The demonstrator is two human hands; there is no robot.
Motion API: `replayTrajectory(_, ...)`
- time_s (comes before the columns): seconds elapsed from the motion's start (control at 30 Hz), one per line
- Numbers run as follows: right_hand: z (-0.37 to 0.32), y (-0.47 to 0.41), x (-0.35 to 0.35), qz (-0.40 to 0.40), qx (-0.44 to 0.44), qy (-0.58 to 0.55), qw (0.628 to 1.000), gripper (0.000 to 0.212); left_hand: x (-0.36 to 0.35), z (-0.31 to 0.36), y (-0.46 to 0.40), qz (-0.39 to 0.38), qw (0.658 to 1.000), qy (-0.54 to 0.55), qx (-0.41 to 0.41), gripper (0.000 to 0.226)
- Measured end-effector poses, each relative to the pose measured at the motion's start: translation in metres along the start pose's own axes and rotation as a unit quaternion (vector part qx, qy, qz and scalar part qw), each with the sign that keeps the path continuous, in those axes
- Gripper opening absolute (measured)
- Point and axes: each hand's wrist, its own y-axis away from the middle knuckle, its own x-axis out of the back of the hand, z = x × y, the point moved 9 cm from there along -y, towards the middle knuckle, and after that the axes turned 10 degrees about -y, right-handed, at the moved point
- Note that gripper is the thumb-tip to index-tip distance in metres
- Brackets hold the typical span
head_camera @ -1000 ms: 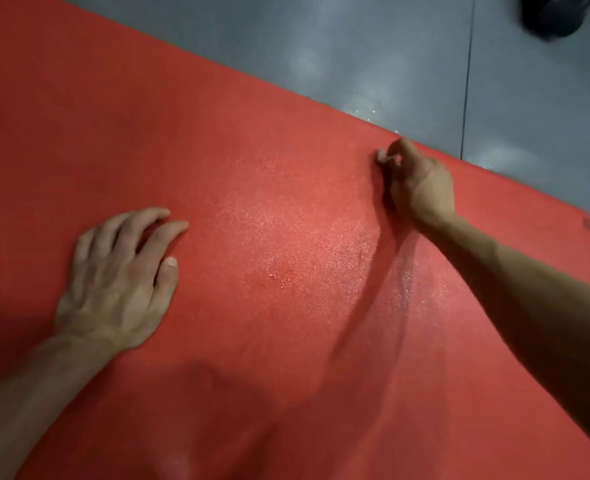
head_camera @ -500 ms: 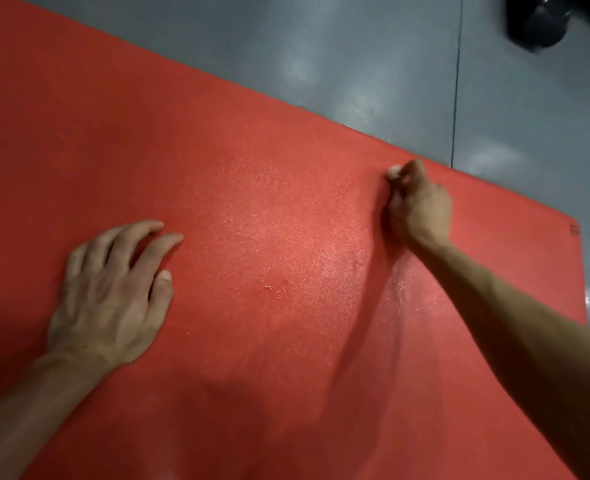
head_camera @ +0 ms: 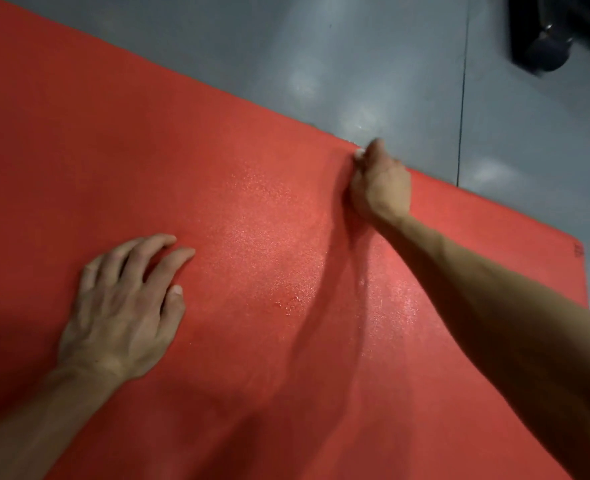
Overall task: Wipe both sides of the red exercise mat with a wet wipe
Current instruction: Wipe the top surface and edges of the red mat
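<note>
Right hand (head_camera: 378,183), fisted around a barely visible wet wipe (head_camera: 358,154), scrubs the red mat (head_camera: 148,150) at its upper edge; left hand (head_camera: 123,306) rests flat, fingers spread. Wet sheen mid-frame; 1 side underway, underside probably left.

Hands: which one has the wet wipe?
The right hand, fisted at the red mat's far edge, white wipe peeking out. The left hand lies flat, holding nothing.

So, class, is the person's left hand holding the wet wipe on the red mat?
No: the left hand rests flat and empty on the mat, while the right hand grips the white wipe.
</note>
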Motion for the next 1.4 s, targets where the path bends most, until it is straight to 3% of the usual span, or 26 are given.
replayTrajectory(0.07, -0.04, -0.005, -0.023, -0.039, 0.038, -0.028, 0.998, 0.023, 0.0, -0.001, 0.0, -0.003, 1.0, 0.0, 0.003, 0.051)
replayTrajectory(0.13, -0.039, -0.01, -0.02, -0.045, 0.049, 0.0, 0.998, 0.022, -0.001, -0.001, -0.001, -0.004, 1.0, 0.003, -0.001, 0.051)
replayTrajectory(0.3, 0.077, -0.021, 0.036, 0.012, -0.142, 0.058, 0.988, 0.026, -0.002, -0.001, -0.001, -0.004, 1.0, 0.006, -0.003, 0.052)
replayTrajectory(0.37, 0.076, -0.032, 0.032, 0.013, -0.155, 0.037, 0.987, 0.029, -0.002, -0.003, -0.002, -0.006, 1.0, 0.005, -0.002, 0.052)
replayTrajectory(0.5, 0.011, -0.068, -0.014, -0.057, -0.115, -0.038, 0.991, 0.026, -0.001, -0.003, -0.001, -0.004, 1.0, -0.001, -0.007, 0.051)
replayTrajectory(0.57, -0.004, -0.083, -0.027, -0.098, -0.11, -0.019, 0.989, 0.029, -0.001, -0.003, -0.003, -0.006, 1.0, 0.0, -0.008, 0.051)
replayTrajectory(0.67, 0.03, -0.085, -0.01, -0.155, -0.172, 0.072, 0.97, 0.036, -0.001, -0.004, -0.003, -0.007, 1.0, 0.003, -0.006, 0.051)
replayTrajectory(0.77, 0.062, -0.078, 0.006, -0.187, -0.253, 0.08, 0.946, 0.013, -0.002, -0.004, -0.004, -0.009, 1.0, 0.005, -0.007, 0.051)
replayTrajectory(0.87, 0.017, -0.092, -0.013, -0.188, -0.207, 0.099, 0.955, 0.018, -0.001, -0.004, -0.005, -0.008, 1.0, 0.007, -0.009, 0.051)
replayTrajectory(1.07, -0.094, -0.11, -0.079, -0.188, -0.136, -0.065, 0.97, 0.027, -0.001, -0.005, -0.005, -0.01, 1.0, 0.002, -0.011, 0.051)
replayTrajectory(1.17, -0.065, -0.104, -0.067, -0.224, -0.131, 0.015, 0.966, 0.024, 0.0, -0.004, -0.005, -0.011, 1.0, 0.004, -0.012, 0.05)
replayTrajectory(1.27, -0.002, -0.099, -0.032, -0.182, -0.165, 0.075, 0.966, 0.036, 0.001, -0.005, -0.005, -0.008, 1.0, 0.009, -0.012, 0.049)
replayTrajectory(1.4, -0.05, -0.073, -0.035, -0.115, -0.021, 0.001, 0.993, 0.015, -0.001, -0.004, -0.005, -0.018, 1.0, 0.009, -0.015, 0.049)
